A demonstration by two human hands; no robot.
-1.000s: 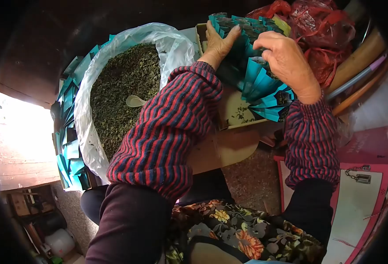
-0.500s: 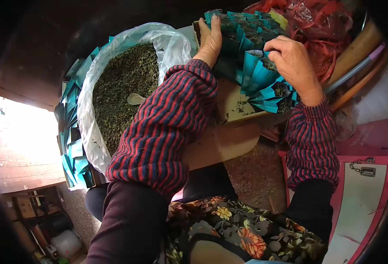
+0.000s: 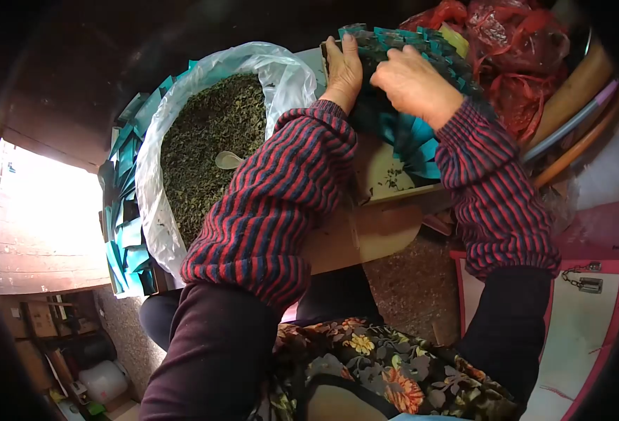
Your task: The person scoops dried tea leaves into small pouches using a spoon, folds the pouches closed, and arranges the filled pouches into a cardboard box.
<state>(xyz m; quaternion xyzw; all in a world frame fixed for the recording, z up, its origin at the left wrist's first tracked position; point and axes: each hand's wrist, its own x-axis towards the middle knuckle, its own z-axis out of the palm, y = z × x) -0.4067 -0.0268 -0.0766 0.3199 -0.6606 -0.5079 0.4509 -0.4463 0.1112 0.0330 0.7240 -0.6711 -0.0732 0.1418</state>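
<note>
Teal paper packets (image 3: 432, 52) with dark dried leaf in their open tops stand packed in a shallow box (image 3: 400, 189). At the box's far left side is my left hand (image 3: 344, 74), its fingers pointing up and apart, resting against the packets. My right hand (image 3: 416, 83) is over the packets just right of it, fingers curled together; whatever they pinch is hidden. Several teal packets (image 3: 425, 151) fan out below my right wrist. To the left, a clear plastic bag (image 3: 158, 193) lies open, full of crumbled dried leaf (image 3: 214, 126), with a pale spoon (image 3: 228, 161) on top.
More teal packets (image 3: 123, 203) line the bag's left side. Red plastic bags (image 3: 516, 63) lie at the back right, beside curved tubes (image 3: 576, 130). A pink-edged white cabinet with a latch (image 3: 590, 284) stands at the lower right. Loose leaf crumbs (image 3: 391, 179) lie in the box.
My right hand has moved left, away from the near packets and towards my left hand. My left hand stays at the box's side. The whole view has shifted slightly.
</note>
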